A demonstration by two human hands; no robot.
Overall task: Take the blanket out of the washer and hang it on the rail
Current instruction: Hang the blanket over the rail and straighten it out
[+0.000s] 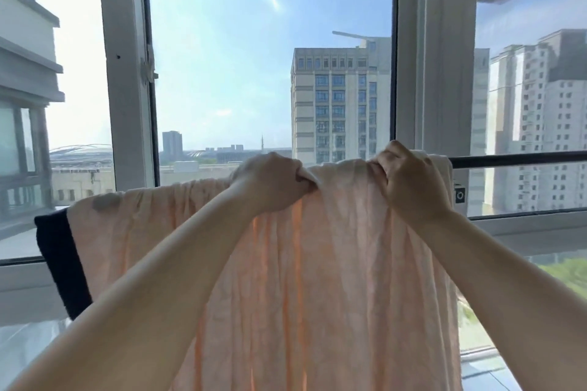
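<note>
— What's nearest to the camera?

— Two bare forearms, reaching up and forward from the bottom corners. Between and below them hangs the blanket (317,279), pale peach and creased, lit from behind, falling out of view at the bottom edge.

— And the hands?

— The left hand (273,182) is clenched on a fold at the blanket's top edge, the cloth bunched in its curled fingers. The right hand (409,182) sits just beside it, to the right, its fingers hooked into the top edge as well, gripping a gather of cloth. Both are at the very top of the blanket, where it bends over the rail.

— So the blanket is on the rail?

— Yes, it is draped over the rail (521,158), a dark bar that shows bare to the right of the right hand. To the left the blanket's top edge slopes down, covering the bar there.

— Anything else hanging?

— A dark cloth (60,260) at the left, touching the blanket's left edge and partly behind it.

— What lies beyond?

— A window frame (127,73) with grey-white uprights close behind the rail. Through the glass stands a tall apartment block (340,105) in the middle, more towers at the right, low roofs far off, and hazy blue sky.
</note>
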